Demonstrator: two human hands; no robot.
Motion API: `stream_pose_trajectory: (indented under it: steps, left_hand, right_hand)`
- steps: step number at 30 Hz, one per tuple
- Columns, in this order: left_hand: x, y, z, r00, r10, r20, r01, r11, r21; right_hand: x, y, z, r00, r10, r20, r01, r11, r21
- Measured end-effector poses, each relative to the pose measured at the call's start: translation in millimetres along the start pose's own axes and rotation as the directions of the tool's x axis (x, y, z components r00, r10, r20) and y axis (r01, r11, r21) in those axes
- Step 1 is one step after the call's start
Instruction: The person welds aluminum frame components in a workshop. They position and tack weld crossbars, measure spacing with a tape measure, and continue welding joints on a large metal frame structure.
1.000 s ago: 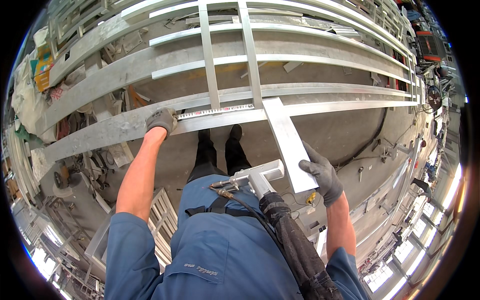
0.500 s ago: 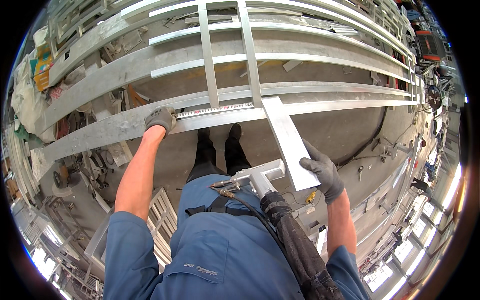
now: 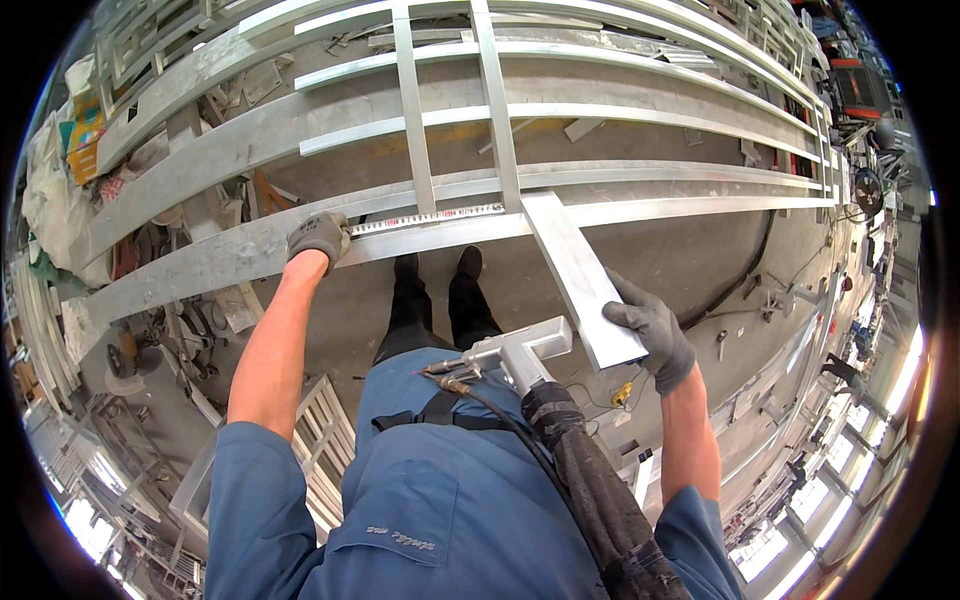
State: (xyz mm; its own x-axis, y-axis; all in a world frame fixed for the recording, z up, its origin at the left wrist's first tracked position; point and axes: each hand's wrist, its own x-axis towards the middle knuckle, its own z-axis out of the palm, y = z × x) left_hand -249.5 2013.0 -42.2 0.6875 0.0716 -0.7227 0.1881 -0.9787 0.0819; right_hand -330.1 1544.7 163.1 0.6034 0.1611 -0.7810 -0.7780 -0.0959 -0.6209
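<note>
In a grey glove, my left hand [image 3: 319,238] is closed at the left end of the tape measure's blade [image 3: 430,215], against the long flat beam; its case does not show. The white blade lies along the near rail [image 3: 440,240] of a silver metal frame [image 3: 500,130], passing two crossbars. My right hand [image 3: 655,335], also gloved, grips the near end of a short, wide silver rectangular tube [image 3: 580,280], thumb on top. The tube's far end meets the near rail beside the right crossbar. A silver pistol-shaped tool [image 3: 520,350] with a sleeved cable rests against my front.
Long grey flat beams [image 3: 200,260] run under the frame. Bags [image 3: 55,190] and metal offcuts lie at the left. On the floor are a dark cable [image 3: 740,290] and a small yellow object [image 3: 622,393]. A slatted metal frame [image 3: 325,445] stands by my left side.
My right hand has swung the near end of the tube slightly right and away from me. My left hand and the tape blade have shifted a little left.
</note>
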Motion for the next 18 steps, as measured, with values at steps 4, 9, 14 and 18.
stream_pose_trajectory:
  steps: [4, 9, 14, 18]
  left_hand:
    - [-2, 2, -3, 1.000, -0.008, 0.007, 0.008, 1.000, -0.009]
    - [0, -1, 1, 1.000, -0.004, -0.010, 0.004, 1.000, 0.000]
    - [3, -1, 3, 1.000, -0.002, -0.007, 0.002, 1.000, -0.008]
    - [2, 2, -3, 0.999, -0.018, 0.046, 0.016, 0.999, 0.037]
  right_hand:
    - [2, -9, 0, 0.999, 0.036, 0.008, -0.036, 0.999, 0.009]
    - [-1, -18, 3, 0.998, 0.067, 0.000, -0.067, 0.998, 0.014]
    - [0, -13, 2, 0.999, 0.046, -0.008, -0.046, 0.998, 0.034]
    - [0, -13, 3, 0.999, 0.046, -0.010, -0.046, 0.999, 0.023]
